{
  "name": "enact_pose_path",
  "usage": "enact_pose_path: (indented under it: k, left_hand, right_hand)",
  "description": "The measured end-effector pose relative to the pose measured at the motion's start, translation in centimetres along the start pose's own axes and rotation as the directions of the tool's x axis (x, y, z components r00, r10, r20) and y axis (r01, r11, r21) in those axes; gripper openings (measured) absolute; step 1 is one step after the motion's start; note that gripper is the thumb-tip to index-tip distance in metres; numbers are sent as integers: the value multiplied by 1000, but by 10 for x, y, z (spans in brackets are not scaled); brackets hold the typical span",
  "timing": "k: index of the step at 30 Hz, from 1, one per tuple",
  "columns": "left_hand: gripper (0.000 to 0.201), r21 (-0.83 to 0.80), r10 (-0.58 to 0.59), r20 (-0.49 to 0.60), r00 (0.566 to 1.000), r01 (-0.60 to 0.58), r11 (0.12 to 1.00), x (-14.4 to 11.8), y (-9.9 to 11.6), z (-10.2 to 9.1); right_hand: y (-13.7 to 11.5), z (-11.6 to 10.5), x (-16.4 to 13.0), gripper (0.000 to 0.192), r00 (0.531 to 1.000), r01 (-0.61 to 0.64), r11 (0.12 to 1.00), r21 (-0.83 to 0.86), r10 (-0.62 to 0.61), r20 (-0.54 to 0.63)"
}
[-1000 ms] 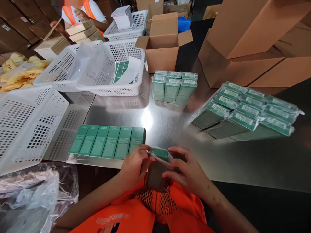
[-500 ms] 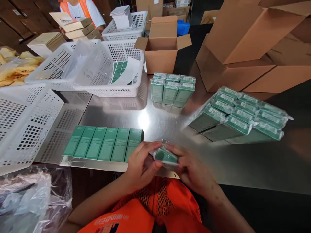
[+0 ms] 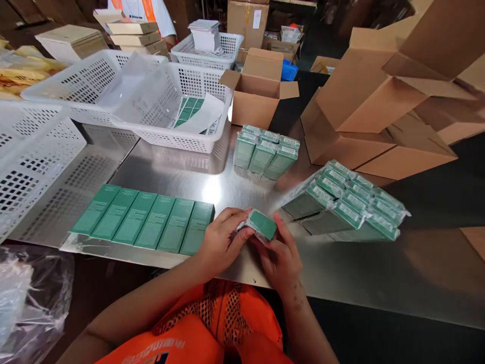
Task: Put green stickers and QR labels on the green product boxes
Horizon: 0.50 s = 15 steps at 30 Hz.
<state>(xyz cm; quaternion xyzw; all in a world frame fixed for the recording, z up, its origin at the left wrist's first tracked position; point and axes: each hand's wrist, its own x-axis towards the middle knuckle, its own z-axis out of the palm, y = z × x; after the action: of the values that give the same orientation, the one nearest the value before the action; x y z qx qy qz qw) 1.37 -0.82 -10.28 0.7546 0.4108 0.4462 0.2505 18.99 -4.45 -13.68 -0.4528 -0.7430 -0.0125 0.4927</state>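
Note:
Between my two hands, over the table's front edge, is a small green box point(image 3: 262, 224) in clear plastic wrap, one end tilted up toward me. My left hand point(image 3: 223, 241) pinches its left side, thumb in front and fingers behind. My right hand point(image 3: 279, 255) grips it from the right and below, with a finger raised along its right edge. Left of my hands lies a row of several unwrapped green boxes point(image 3: 146, 218). Ahead stand several wrapped green boxes point(image 3: 266, 154), and a larger wrapped group point(image 3: 346, 205) is to the right.
White plastic baskets point(image 3: 189, 141) stand at the back left, one holding green-printed sheets. An open cardboard carton point(image 3: 253, 103) is behind the wrapped boxes, and more cartons point(image 3: 352, 146) pile up at right. Clear plastic bags point(image 3: 38, 298) lie lower left. Another person point(image 3: 166, 23) is at the far side.
The wrapped box has turned so its green end faces up more. My right hand has shifted its fingers around it. The whole view has swung slightly.

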Motion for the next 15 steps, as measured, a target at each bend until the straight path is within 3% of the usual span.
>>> enact_pose_path:
  k: [4,11,13,15]
  left_hand:
    - [21,56,0,21,1000,-1,998,-5,-4,4]
    - [28,410,-85,242,967,-23,912,-22,-15,7]
    - [35,478,-124,306,944,-39,877,-24,-13,7]
    - [38,509,-172,369,913,-44,860,-23,-7,7]
  right_hand:
    - [-2,-4,0,4,965,-204,979,-10,203,164]
    - [3,-6,-5,38,829,-365,927,-84,365,423]
    - [2,-11,-4,43,810,-431,900,-58,414,415]
    - [1,-17,-1,54,817,-519,854,24,488,306]
